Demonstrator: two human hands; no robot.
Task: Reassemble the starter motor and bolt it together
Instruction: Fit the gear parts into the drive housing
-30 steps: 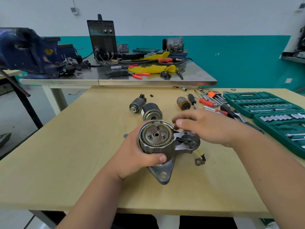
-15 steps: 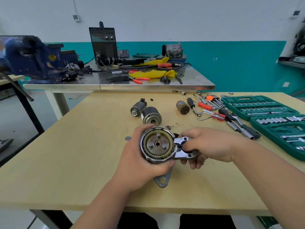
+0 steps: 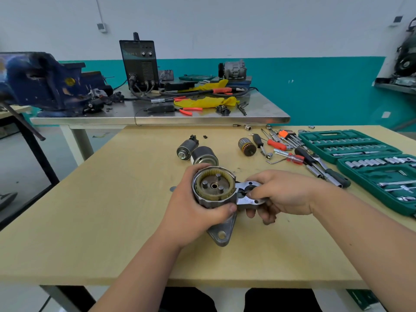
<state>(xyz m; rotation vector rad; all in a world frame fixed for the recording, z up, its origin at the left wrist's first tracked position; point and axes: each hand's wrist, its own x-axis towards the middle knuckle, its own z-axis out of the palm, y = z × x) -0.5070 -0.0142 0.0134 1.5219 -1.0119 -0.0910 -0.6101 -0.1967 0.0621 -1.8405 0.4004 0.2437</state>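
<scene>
Hands meet over the wooden table (image 3: 90, 221), both on the starter housing (image 3: 221, 235), which is held just above the tabletop near its middle. The left hand (image 3: 195, 212) wraps the round body, fingers curled behind it and thumb across the front edge. The open end faces up, showing a toothed ring with three pins around a centre hole. The right hand (image 3: 286, 194) pinches the side flange (image 3: 244, 200), thumb on top and fingers beneath. The triangular mounting ear points toward the person. Behind the housing lie the solenoid (image 3: 188, 147) and the motor can (image 3: 203, 156), touching each other, with the armature (image 3: 246, 147) off to their right. A washer (image 3: 172, 188) lies just left of the left hand. Screwdrivers (image 3: 276, 144), hex keys (image 3: 290, 136) and a ratchet (image 3: 324, 170) are scattered to the right, beside two open green socket cases (image 3: 351, 145). A steel bench (image 3: 157, 117) beyond carries a blue vise (image 3: 45, 82) and a welder (image 3: 139, 64).
</scene>
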